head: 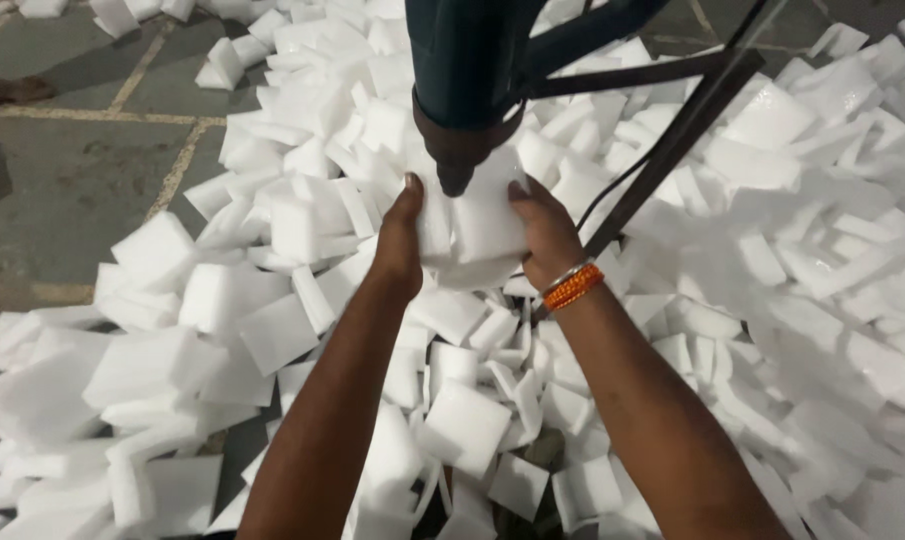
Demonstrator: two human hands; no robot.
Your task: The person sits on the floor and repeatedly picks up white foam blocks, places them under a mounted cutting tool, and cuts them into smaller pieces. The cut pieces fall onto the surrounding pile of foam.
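Both my hands hold one stack of white foam blocks (477,225) between them, above a big heap of the same blocks. My left hand (400,240) presses on the stack's left side, thumb up. On the stack's right side is my right hand (544,232), with an orange and silver bangle (572,285) on its wrist. A dark teal machine head (467,70) hangs right above the stack, its dark tip (455,170) touching or nearly touching the top of the foam.
Loose white foam blocks (772,260) cover the floor from centre to right and in front of me. A dark slanted metal bar (672,140) and a cable run down from the machine at right. Grey tiled floor (62,190) shows at left.
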